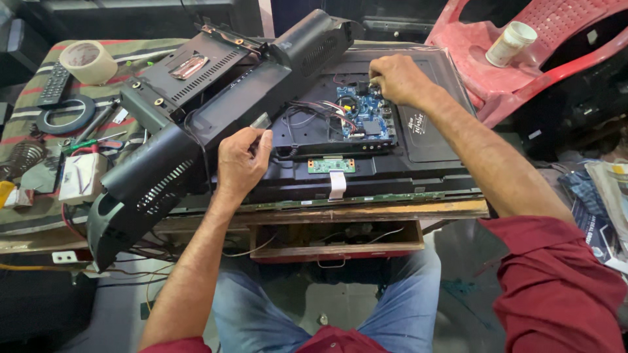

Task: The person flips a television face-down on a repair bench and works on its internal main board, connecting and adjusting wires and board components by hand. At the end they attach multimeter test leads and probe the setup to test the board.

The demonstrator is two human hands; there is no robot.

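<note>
Both hands at work on an opened flat television lying face down on the desk.

The right hand's fingers (378, 80) are bunched together at the upper edge of the blue circuit board (362, 112), pinching something too small to make out; the right hand (398, 78) rests over the board's top right corner. The left hand (241, 163) has its fingers curled round the edge of the black back cover (196, 124), which is lifted off and tilted up to the left of the board. The board sits in the middle of the television panel (425, 140), with coloured wires (330, 110) running into its left side and a small green strip board (331, 165) just below. Further left on the desk (405, 210) lie a tape roll (88, 62), a remote control (53, 84) and screwdrivers (91, 140); a red plastic chair (523, 65) stands behind.
</note>
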